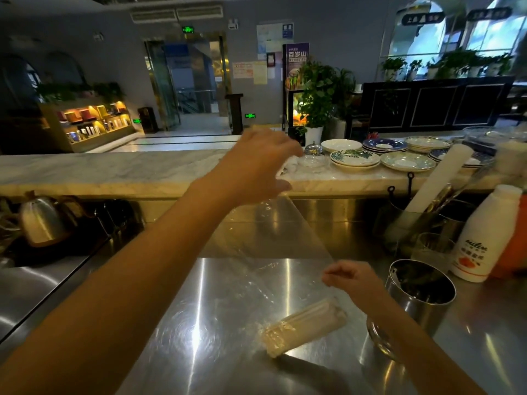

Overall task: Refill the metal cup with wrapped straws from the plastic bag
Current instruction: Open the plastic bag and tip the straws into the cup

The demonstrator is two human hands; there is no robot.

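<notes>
A long clear plastic bag [273,240] is stretched up over the steel counter. My left hand [256,166] is raised high and pinches the bag's top corner. Lower down, my right hand [350,277] grips the bag's right edge. At the bag's bottom end a bundle of wrapped straws [305,326] rests on the counter. The metal cup [422,292] stands just right of my right hand, with a few dark items inside.
A white bottle [484,238] and other metal cups with utensils [427,215] stand at the right. Stacked plates [356,161] sit on the marble ledge behind. At the left is a kettle [42,220]. A glass dish [379,337] lies under my right forearm.
</notes>
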